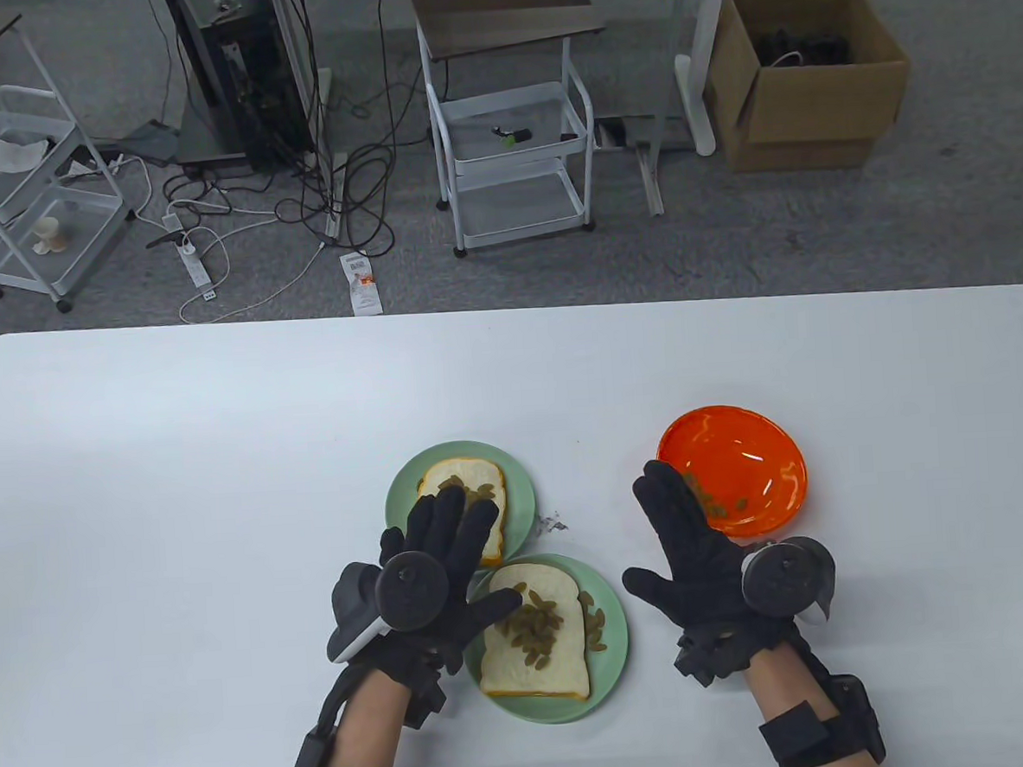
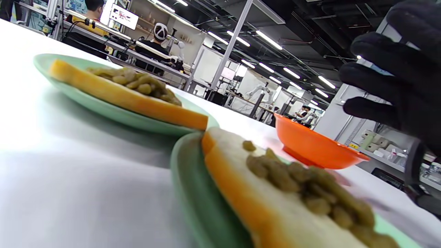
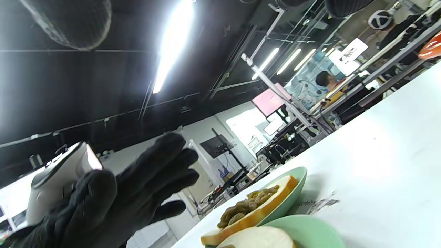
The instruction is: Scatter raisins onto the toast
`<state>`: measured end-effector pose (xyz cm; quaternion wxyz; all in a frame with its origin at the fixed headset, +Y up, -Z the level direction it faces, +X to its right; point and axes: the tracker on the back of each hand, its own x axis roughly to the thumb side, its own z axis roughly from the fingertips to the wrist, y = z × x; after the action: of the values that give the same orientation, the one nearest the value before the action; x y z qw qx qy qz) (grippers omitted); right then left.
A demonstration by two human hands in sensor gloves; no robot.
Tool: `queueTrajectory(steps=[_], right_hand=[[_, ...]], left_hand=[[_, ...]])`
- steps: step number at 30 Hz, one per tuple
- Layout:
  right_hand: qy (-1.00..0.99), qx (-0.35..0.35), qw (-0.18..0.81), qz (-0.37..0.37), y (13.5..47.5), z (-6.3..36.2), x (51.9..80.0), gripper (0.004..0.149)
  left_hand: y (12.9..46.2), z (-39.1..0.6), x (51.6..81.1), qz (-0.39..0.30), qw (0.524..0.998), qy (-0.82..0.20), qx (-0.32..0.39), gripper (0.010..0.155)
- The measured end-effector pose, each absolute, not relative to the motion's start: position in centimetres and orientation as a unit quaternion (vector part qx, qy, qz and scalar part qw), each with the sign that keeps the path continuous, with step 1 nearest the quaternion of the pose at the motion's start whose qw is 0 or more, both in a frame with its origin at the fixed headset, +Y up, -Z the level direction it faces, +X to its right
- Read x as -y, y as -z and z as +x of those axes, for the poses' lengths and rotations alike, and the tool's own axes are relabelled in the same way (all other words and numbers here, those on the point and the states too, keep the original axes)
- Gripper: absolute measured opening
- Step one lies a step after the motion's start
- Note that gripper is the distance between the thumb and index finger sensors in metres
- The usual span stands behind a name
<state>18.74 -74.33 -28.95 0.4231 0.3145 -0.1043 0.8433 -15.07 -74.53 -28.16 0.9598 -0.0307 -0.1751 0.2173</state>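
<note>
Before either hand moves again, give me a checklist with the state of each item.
1. Near toast has raisins: ok.
2. Far toast has raisins: ok, though the left hand hides part of it.
3. Raisins left in the orange bowl: ok, a few.
4. Right hand free: ok, fingers spread, nothing visible in them.
5. Stray raisins off the bread: not ok, some lie on the near plate.

Grey carpet floor (image 1: 814, 235) beyond white table (image 1: 220, 436). White wire carts (image 1: 511, 163), open cardboard box (image 1: 804, 71), tangled cables with power strip (image 1: 197, 264). Ceiling strip lights (image 3: 172, 41) overhead.
</note>
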Motion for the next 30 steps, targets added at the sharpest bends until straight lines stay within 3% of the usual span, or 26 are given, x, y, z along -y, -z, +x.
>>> queueTrajectory(steps=[30], right_hand=[[-0.843,0.115,0.409,0.331,28.80,18.42,73.79,0.090]], left_hand=[[28.32,-14.83,75.00,-0.020,0.961,-0.207,0.183,0.092]])
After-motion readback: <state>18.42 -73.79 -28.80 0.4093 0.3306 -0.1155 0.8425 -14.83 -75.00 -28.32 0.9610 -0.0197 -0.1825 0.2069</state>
